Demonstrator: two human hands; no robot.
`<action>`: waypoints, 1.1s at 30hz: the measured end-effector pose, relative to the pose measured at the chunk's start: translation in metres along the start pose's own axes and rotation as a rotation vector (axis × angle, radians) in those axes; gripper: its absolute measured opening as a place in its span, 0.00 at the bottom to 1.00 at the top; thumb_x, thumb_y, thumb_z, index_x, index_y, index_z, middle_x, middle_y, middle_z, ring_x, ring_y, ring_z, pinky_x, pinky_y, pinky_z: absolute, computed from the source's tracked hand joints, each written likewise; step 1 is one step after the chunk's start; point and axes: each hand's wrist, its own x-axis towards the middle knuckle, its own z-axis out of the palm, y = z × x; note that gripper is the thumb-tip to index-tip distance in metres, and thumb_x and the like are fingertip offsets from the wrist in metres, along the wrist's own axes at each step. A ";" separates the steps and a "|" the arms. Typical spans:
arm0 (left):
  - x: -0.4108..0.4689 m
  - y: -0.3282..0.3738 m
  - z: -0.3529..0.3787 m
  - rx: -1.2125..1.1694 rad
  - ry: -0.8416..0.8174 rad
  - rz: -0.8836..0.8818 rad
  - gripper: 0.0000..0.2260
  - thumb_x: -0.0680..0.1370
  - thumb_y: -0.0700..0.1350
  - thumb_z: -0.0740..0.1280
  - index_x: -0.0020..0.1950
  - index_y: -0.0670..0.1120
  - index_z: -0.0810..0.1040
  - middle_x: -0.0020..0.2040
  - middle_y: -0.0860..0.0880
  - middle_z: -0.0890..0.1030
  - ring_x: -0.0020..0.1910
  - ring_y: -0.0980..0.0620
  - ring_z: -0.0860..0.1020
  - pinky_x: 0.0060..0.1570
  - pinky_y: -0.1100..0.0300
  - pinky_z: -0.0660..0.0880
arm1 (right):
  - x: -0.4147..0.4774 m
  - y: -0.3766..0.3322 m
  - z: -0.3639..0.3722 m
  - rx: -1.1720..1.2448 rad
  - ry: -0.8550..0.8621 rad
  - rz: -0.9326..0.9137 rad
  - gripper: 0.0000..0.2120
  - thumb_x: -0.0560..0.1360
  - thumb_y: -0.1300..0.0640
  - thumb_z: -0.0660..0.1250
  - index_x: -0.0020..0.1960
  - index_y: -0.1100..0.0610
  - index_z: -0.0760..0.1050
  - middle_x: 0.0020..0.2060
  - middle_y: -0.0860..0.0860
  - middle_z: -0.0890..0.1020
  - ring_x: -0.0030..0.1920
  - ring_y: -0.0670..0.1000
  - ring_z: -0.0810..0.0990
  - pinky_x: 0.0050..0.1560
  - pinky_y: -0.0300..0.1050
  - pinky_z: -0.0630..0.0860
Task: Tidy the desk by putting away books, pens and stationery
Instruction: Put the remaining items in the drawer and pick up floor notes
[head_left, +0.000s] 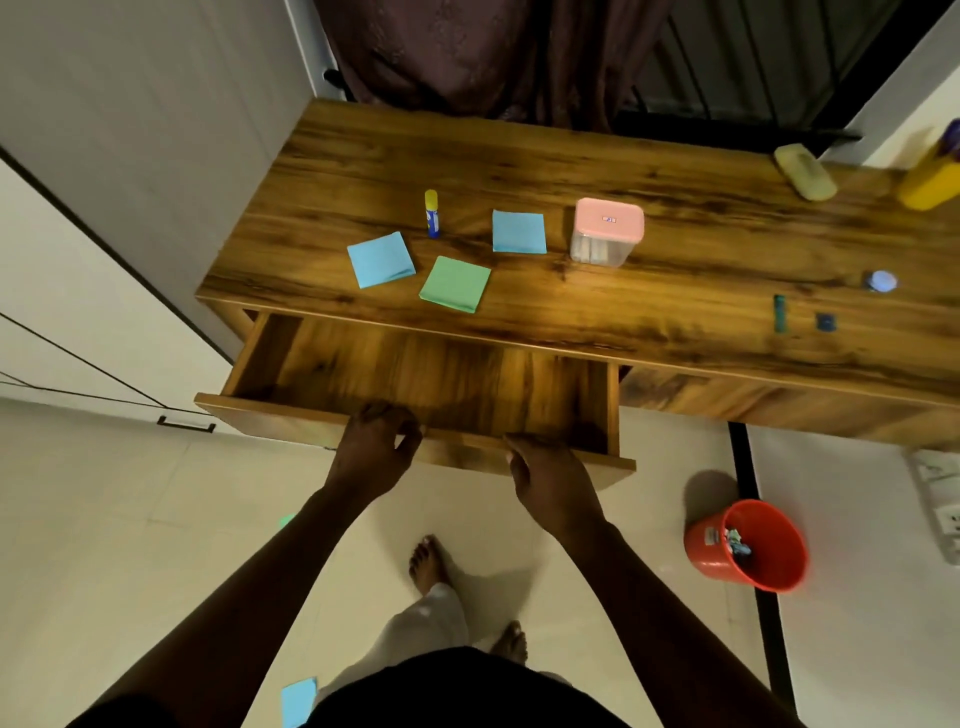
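No legible text; small label on pink-lidded box (609, 218) too blurred.

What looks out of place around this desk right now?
A blue paper square lies on the floor by the person's feet, and a greenish scrap lies further left, off the desk where the other squares sit. The drawer is pulled open and looks bare, with both hands on its front edge.

Beyond the left grip (375, 441), a glue stick (431, 213) stands among two blue note pads (381, 259) and a green pad (455, 283) lying flat; a pink-lidded box (607, 232) stands beyond the right grip (550, 480).
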 end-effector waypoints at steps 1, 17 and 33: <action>-0.008 0.002 -0.001 -0.003 0.002 0.001 0.05 0.79 0.50 0.70 0.46 0.50 0.82 0.46 0.53 0.84 0.49 0.49 0.79 0.53 0.54 0.76 | -0.007 -0.001 0.001 0.003 0.000 0.008 0.17 0.81 0.49 0.67 0.69 0.47 0.76 0.57 0.48 0.85 0.56 0.52 0.83 0.60 0.48 0.81; -0.089 0.012 -0.006 -0.003 -0.136 -0.055 0.04 0.77 0.45 0.72 0.43 0.48 0.85 0.42 0.53 0.86 0.43 0.51 0.83 0.49 0.57 0.79 | -0.074 -0.004 0.009 -0.004 -0.150 0.019 0.12 0.80 0.47 0.66 0.61 0.46 0.81 0.51 0.45 0.86 0.52 0.49 0.84 0.54 0.45 0.81; -0.067 0.049 -0.010 -0.097 -0.434 -0.167 0.06 0.77 0.48 0.72 0.43 0.59 0.79 0.44 0.57 0.81 0.44 0.58 0.80 0.42 0.62 0.76 | -0.081 0.002 -0.003 0.086 -0.267 0.021 0.12 0.80 0.44 0.67 0.58 0.47 0.81 0.51 0.44 0.85 0.52 0.47 0.83 0.53 0.39 0.78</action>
